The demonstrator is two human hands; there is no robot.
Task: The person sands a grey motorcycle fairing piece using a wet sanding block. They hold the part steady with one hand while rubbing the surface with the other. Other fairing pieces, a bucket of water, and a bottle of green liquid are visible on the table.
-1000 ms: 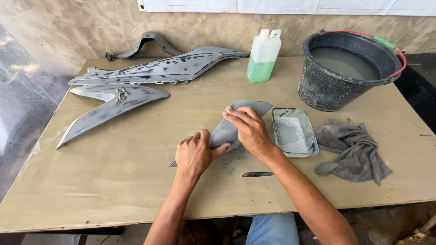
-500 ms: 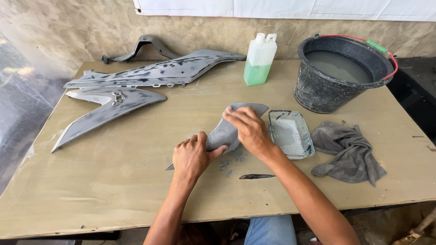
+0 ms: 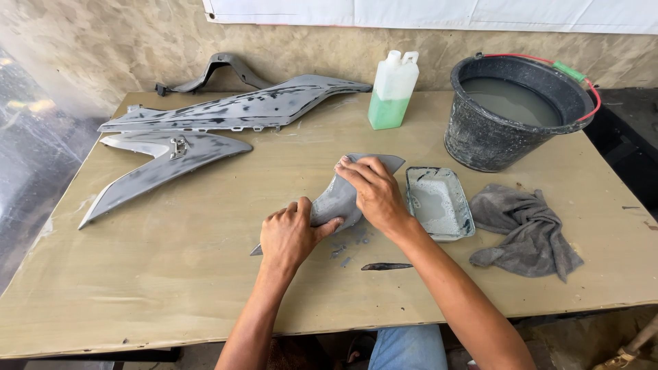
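Hands worked on a small grey panel (image 3: 343,195) lying mid-table (image 3: 171,288). It ran slantwise, tip near, wide end far. The left hand (image 3: 291,236) pinched its near part. The right hand (image 3: 373,192) pressed flat on the far end, beside a tray (image 3: 439,202).

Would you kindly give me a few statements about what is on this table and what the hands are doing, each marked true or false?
1. Both hands rest on the small grey panel. True: the left hand presses its lower end and the right hand its upper part.
2. The bucket is dry inside. False: it holds cloudy water.
3. The grey rag lies right of the shallow tray. True.
4. The plastic bottle lies on its side. False: it stands upright, with green liquid at the bottom.
5. Two long grey panels lie on the table to the person's left. True.
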